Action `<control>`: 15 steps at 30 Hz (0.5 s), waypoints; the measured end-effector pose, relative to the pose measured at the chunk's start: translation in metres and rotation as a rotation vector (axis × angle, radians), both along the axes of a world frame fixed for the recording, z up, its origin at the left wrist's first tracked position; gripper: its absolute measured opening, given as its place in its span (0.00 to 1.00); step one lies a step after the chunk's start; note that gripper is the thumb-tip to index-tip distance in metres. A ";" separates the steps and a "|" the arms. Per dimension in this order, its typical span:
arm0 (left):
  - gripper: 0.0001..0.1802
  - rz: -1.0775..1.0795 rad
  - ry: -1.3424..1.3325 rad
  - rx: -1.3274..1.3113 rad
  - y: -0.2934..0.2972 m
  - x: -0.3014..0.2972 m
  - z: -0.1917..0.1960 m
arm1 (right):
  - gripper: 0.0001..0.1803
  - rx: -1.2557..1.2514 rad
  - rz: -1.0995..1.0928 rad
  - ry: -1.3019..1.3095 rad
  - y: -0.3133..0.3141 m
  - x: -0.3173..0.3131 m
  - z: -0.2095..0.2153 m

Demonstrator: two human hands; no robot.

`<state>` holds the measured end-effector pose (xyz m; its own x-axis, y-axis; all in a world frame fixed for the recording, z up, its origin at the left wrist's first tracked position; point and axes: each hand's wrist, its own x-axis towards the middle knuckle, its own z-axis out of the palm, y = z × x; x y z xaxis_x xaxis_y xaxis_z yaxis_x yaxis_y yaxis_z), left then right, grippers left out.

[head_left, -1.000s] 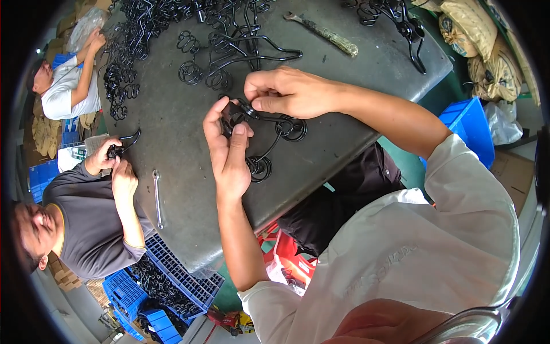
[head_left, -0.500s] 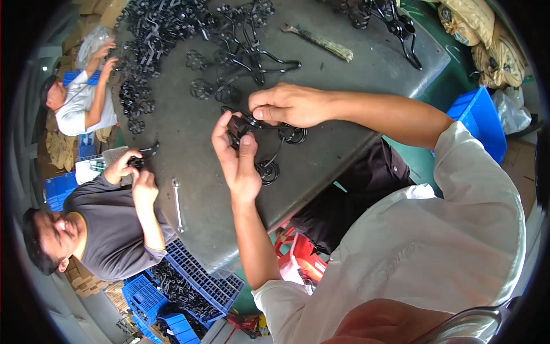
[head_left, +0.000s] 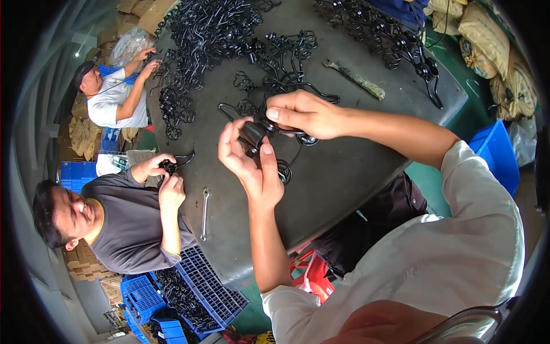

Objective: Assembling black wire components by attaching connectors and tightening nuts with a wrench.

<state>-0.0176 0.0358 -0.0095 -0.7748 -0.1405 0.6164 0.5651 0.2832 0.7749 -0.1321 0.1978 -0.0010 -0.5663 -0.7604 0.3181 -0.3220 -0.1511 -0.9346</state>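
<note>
Over the near part of the grey table [head_left: 229, 229], my left hand [head_left: 260, 178] is closed on a short black cylinder [head_left: 252, 134], pinched between thumb and fingers. From the right, my right hand [head_left: 309, 114] grips a black bent-wire piece [head_left: 283, 132] right beside the cylinder; my fingers hide part of it. Whether the two are joined I cannot tell. Black wire coils [head_left: 284, 171] show under and beside my hands. Just beyond lie several black coiled-wire parts with bent arms [head_left: 286, 74].
A large heap of black wire parts [head_left: 200, 34] covers the far left; more [head_left: 395, 40] lie far right. A wrapped-handle wrench [head_left: 355, 79] and a metal spanner [head_left: 205, 215] rest on the table. Two co-workers sit leftward, one handling a black part [head_left: 168, 166]. Blue crates [head_left: 209, 286] stand below.
The view has shifted, so the table and people appear farther right. My left hand has turned the black cylinder so that its side shows more. Both hands stay close together on the parts.
</note>
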 end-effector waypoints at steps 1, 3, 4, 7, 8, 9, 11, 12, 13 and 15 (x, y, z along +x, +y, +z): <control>0.37 0.007 0.002 0.009 0.001 0.003 -0.004 | 0.24 -0.039 0.003 -0.023 0.000 0.003 -0.004; 0.37 -0.002 0.014 0.026 0.002 0.008 -0.012 | 0.20 -0.066 0.008 -0.002 0.003 0.013 -0.011; 0.37 -0.001 -0.014 0.038 0.002 0.014 -0.015 | 0.20 -0.054 0.008 -0.029 0.004 0.019 -0.016; 0.41 0.011 0.025 0.001 0.003 0.014 -0.021 | 0.19 -0.072 0.027 0.039 0.006 0.015 -0.020; 0.41 0.008 0.015 0.002 0.003 0.012 -0.024 | 0.19 -0.071 0.022 0.029 0.006 0.011 -0.023; 0.39 0.034 0.047 -0.053 0.003 0.010 -0.026 | 0.20 -0.070 0.025 0.119 0.006 0.007 -0.026; 0.37 0.085 0.074 -0.127 0.003 0.011 -0.029 | 0.20 -0.073 0.023 0.203 0.008 0.005 -0.027; 0.37 0.080 0.069 -0.132 0.003 0.010 -0.030 | 0.20 -0.031 0.048 0.172 0.010 0.006 -0.024; 0.37 0.085 0.088 -0.138 0.004 0.009 -0.031 | 0.20 0.009 0.073 0.143 0.012 0.007 -0.022; 0.37 0.083 0.102 -0.150 0.006 0.010 -0.032 | 0.20 -0.071 0.031 0.150 0.008 0.010 -0.029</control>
